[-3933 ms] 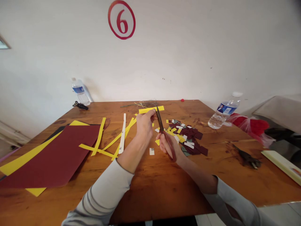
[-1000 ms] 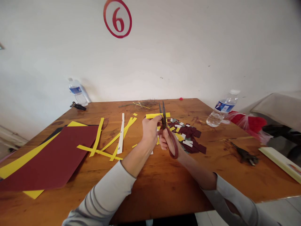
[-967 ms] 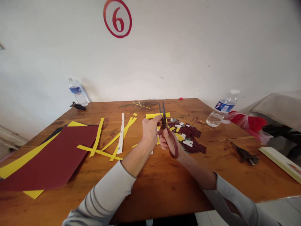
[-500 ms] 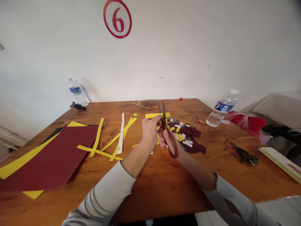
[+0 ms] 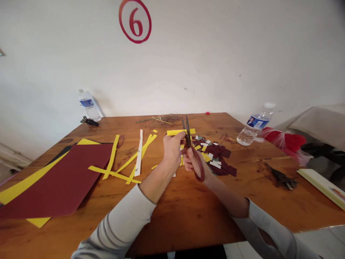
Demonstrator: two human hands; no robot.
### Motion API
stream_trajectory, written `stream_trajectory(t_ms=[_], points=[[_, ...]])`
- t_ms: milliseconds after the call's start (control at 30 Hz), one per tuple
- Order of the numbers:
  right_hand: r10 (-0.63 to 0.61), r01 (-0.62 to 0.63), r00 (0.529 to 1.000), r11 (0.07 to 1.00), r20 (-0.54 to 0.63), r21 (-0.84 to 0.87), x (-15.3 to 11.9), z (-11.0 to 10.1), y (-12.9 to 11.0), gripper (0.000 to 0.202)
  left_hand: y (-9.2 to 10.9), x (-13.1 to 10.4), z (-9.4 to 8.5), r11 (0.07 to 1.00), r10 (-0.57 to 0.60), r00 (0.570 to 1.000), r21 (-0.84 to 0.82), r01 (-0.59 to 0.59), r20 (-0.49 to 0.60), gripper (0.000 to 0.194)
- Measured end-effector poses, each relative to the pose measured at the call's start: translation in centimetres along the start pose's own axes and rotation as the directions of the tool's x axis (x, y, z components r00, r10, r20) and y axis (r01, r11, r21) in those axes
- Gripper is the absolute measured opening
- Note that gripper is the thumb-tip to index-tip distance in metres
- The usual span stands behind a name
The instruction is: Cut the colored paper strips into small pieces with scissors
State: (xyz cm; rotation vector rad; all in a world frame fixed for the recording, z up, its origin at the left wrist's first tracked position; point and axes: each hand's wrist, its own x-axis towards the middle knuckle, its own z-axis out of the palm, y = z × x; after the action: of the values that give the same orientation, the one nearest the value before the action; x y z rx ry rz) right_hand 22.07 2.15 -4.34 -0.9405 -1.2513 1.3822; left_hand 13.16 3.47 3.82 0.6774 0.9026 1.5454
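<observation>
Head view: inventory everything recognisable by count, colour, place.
Scissors: 1, brown-handled, centre
Held strip: 1, yellow, crossing scissors
Loose strips: several, yellow, white, left
Sheets: several, maroon, yellow, black, left
Scraps: many, mixed, right of centre
Bottles: 2, clear, either side
Implements: 2, dark, either side
Tangle: 1, mixed, back
Bundle: 1, red, right
Slab: 1, whitish, right
Circled 6: 1, red, wall
Table: 1, brown, beneath
Left hand: 1, grey-sleeved, on strip
Right hand: 1, grey-sleeved, on scissors

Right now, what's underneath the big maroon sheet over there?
Yellow paper sticks out past the maroon sheet at several edges, with a dark sheet showing at its far side. Anything under its middle is covered, so I can't tell.
</observation>
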Motion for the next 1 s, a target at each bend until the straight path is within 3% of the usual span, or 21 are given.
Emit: stream_trajectory(t_ms=[533, 800, 1000], points=[[0.002, -0.002, 1.000, 1.000, -0.010, -0.017, -0.3, 0.2, -0.7, 0.071, 0.0, 0.0, 0.0, 0.999, -0.029, 0.999, -0.022, 0.029, -0.021, 0.023], [-0.135, 0.136, 0.991, 0.990, 0.014, -0.045, -0.2, 0.4, -0.5, 0.070, -0.4, 0.3, -0.2, 1.000, -0.012, 1.000, 0.028, 0.013, -0.018, 0.021], [-0.052, 0.052, 0.999, 0.999, 0.006, 0.013, -0.3, 0.2, -0.3, 0.070, -0.4, 0.1, -0.1, 1.000, -0.023, 1.000, 0.017, 0.024, -0.019, 0.019]])
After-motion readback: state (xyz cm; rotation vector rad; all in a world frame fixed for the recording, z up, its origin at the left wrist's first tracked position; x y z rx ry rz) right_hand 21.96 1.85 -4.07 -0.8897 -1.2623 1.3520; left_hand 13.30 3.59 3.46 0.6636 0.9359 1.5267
